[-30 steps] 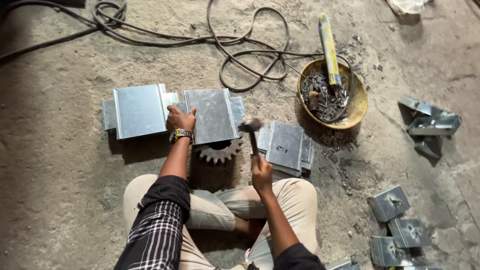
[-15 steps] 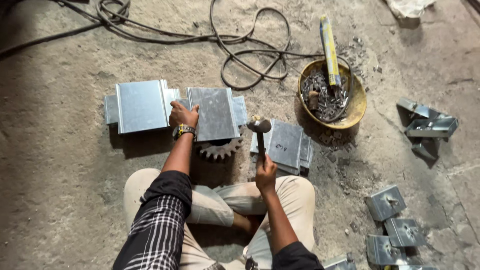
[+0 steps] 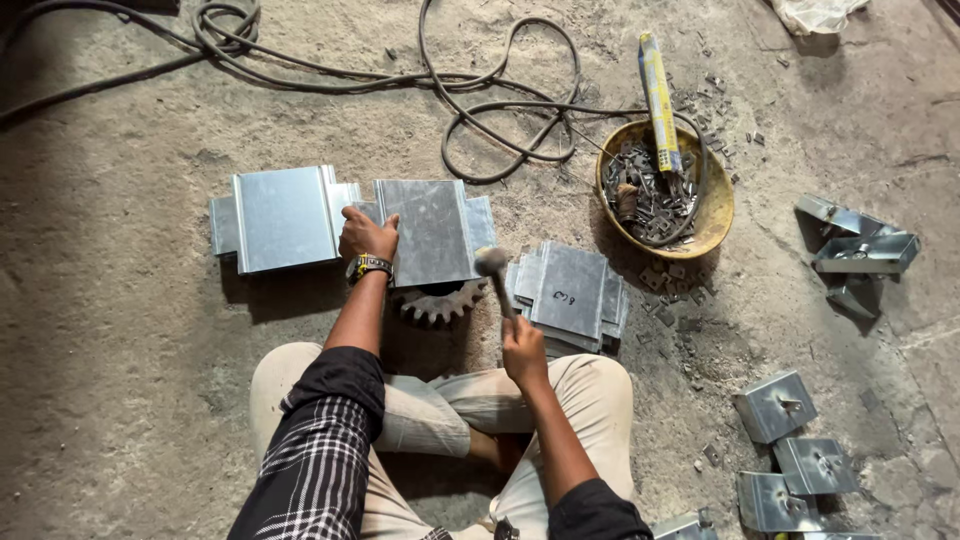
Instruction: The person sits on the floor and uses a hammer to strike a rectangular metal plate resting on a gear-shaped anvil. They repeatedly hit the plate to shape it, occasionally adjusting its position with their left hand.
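My right hand [image 3: 523, 350] is clenched around a hammer [image 3: 497, 278]; its handle runs up and slightly left from my fist, with the round head just right of a grey metal sheet [image 3: 425, 230]. My left hand [image 3: 366, 236] presses flat on that sheet's left edge, fingers bent over it. The sheet lies on a gear wheel [image 3: 436, 301], mostly hidden beneath. Another sheet [image 3: 283, 216] lies left, a stack of plates [image 3: 570, 292] right. Folded brackets [image 3: 792, 450] run off the bottom edge.
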